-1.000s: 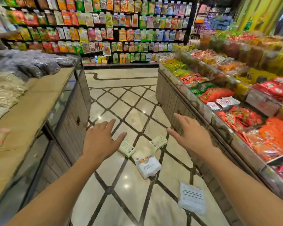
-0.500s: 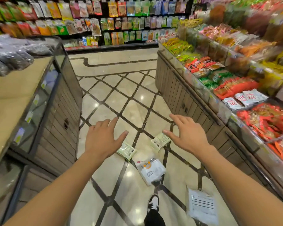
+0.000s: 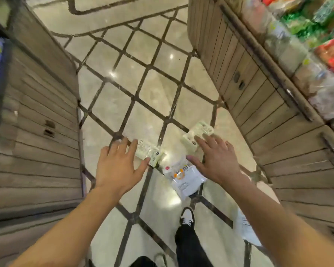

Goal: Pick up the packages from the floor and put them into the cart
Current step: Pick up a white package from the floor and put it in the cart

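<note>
Several packages lie on the tiled floor of a shop aisle. A small pale green packet [image 3: 149,152] shows beside the fingers of my left hand [image 3: 117,166], which hangs over it with fingers spread. A second pale green packet [image 3: 198,132] lies just beyond my right hand [image 3: 215,160], also spread and holding nothing. Between the hands lies a white pouch with an orange ring [image 3: 183,179]. Another white package [image 3: 246,228] is partly hidden behind my right forearm. No cart is in view.
Wood-slatted display counters flank the aisle, one on the left [image 3: 37,132] and one on the right [image 3: 258,93] with snack bags on top [image 3: 316,35]. My leg and black-and-white shoe [image 3: 187,218] stand just behind the white pouch.
The view has tipped down toward the floor and come closer to the packages. Both hands have dropped lower over the two green packets. My foot has stepped forward behind the white pouch.
</note>
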